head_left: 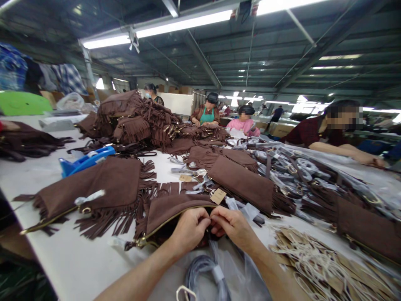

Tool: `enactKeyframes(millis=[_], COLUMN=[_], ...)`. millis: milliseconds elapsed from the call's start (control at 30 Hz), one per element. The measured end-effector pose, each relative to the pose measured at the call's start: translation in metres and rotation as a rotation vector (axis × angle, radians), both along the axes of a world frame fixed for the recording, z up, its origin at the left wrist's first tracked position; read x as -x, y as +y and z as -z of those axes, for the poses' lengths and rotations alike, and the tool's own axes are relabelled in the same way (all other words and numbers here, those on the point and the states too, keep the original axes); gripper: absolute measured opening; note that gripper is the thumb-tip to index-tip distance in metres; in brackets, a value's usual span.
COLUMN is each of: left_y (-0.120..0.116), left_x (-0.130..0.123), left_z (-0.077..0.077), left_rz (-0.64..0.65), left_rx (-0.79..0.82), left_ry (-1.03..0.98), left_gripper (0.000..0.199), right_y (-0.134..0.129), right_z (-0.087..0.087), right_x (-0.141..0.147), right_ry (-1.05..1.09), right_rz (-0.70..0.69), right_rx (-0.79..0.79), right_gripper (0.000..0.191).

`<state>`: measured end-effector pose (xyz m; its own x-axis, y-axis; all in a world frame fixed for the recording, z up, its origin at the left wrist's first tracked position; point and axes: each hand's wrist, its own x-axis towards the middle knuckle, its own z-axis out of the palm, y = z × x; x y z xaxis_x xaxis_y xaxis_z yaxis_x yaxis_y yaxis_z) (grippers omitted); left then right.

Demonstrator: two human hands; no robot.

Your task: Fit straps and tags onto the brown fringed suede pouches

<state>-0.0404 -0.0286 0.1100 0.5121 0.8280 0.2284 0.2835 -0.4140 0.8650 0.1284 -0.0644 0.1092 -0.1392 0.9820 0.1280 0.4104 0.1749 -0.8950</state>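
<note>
A brown fringed bag (175, 205) lies on the white table in front of me, its gold zipper open. My left hand (192, 225) is at the bag's opening, fingers pinched together. Close beside it, my right hand (228, 223) is closed too, at the right end of the opening. What the fingertips hold is too small to make out. A tan tag (217, 195) sits just above my hands, by the bag's top edge. Below them lies a coiled strap (205, 274) in clear plastic.
Brown bags (131, 117) are heaped at the back, with another bag (94, 184) and a blue tape dispenser (86, 161) at left. Wrapped straps (291, 167) and stringed tags (326, 263) lie right. A person (322, 129) leans over the table at right; others are behind.
</note>
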Motion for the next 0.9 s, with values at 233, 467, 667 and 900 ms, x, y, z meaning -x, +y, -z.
enactKeyframes(millis=[233,467,667,900], left_y=[0.0,-0.003,0.003,0.002], left_x=[0.0,-0.005,-0.009,-0.01], left_z=[0.002,0.005,0.016,0.021], left_rz=[-0.021,-0.03,0.059,-0.031], left_rx=[-0.031,0.044,0.29,0.277], left_ry=[0.07,0.04,-0.032,-0.056], left_gripper=[0.017,0.017,0.017,0.016], right_y=[-0.001,-0.001,-0.003,0.0], right_z=[-0.002,-0.005,-0.009,-0.003], right_x=[0.0,0.0,-0.008,-0.006], right_ry=[-0.198,-0.464,-0.316,-0.389], right_rz=[-0.057,-0.055,-0.053,-0.054], right_rx=[-0.124,-0.261,-0.139,-0.212], right_gripper=[0.025,0.023,0.021,0.022])
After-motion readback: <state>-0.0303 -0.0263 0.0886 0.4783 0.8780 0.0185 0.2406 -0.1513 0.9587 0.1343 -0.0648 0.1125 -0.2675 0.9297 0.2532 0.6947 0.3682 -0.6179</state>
